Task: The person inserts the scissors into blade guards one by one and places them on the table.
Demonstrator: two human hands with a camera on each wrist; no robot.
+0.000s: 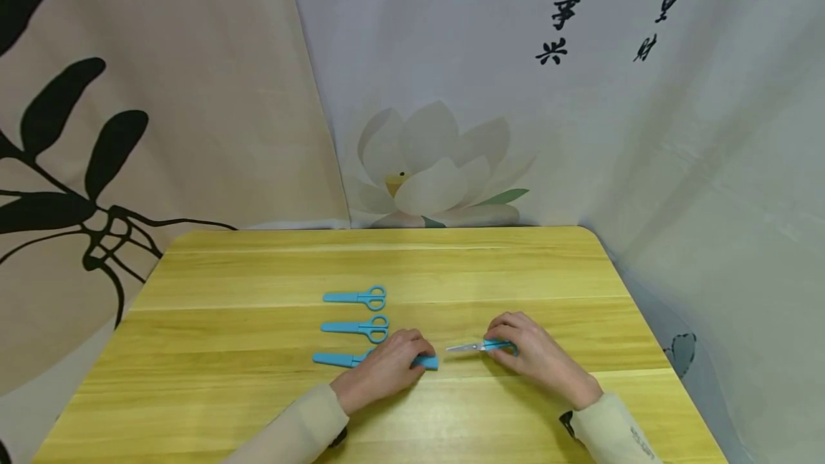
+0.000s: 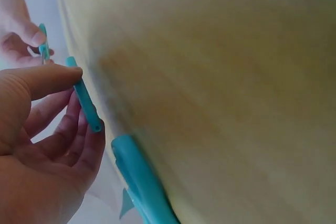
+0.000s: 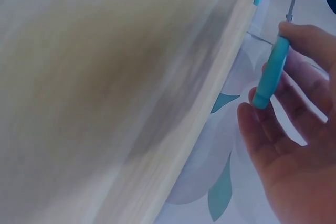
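Observation:
My left hand pinches a blue scissors sheath between thumb and fingers, low over the table. To its right, my right hand grips the blue handle of a pair of scissors. Their bare metal blades point left at the sheath, with a small gap between. In the right wrist view the thumb and fingertips hold the scissors handle. The left wrist view shows the sheath held by its edges. Beneath the left hand lies a sheathed pair of scissors, its handle mostly hidden.
Two more sheathed blue scissors, the upper pair and the middle pair, lie in a column farther back, handles to the right. The wooden table has a curtain with printed flowers and characters behind it.

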